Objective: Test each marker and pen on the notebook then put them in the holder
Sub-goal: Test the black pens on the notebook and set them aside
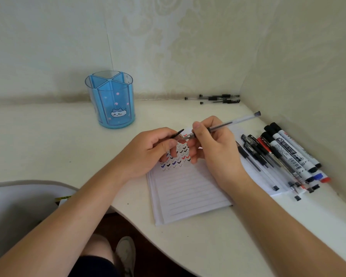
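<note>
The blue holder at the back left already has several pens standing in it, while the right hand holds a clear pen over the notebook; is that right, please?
Not quite: the head view shows no pens in the blue holder. It does stand at the back left, and the right hand holds a clear pen over the notebook.

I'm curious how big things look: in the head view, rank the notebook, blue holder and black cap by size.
Largest: notebook.
Second: blue holder; it stands farther off, so nearness may flatter the notebook.
Smallest, clearly: black cap in the left hand.
</note>
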